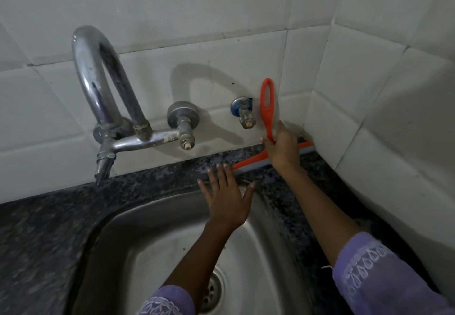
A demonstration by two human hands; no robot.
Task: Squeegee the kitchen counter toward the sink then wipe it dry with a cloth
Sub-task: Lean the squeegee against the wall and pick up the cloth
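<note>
Two hands in view, well apart in function: right hand grips the orange squeegee low on its handle, fingers curled round it; left hand lies flat with fingers spread, holding nothing, fingertips on the desk's back strip, palm over the sink rim. Squeegee sits at the desk's back right corner, blade down on the dark speckled surface, running along the back edge just beside the tiled wall; handle loop stands up against the tiles. Blade's left end is just beside the left hand's fingertips; can't tell if they touch. Steel sink sits directly in front of that strip, drain at the bottom. Chrome swan-neck tap is wall-mounted over the sink's back left, a second small valve on the wall just left of the squeegee handle. Both arms wear lilac embroidered sleeves.
</note>
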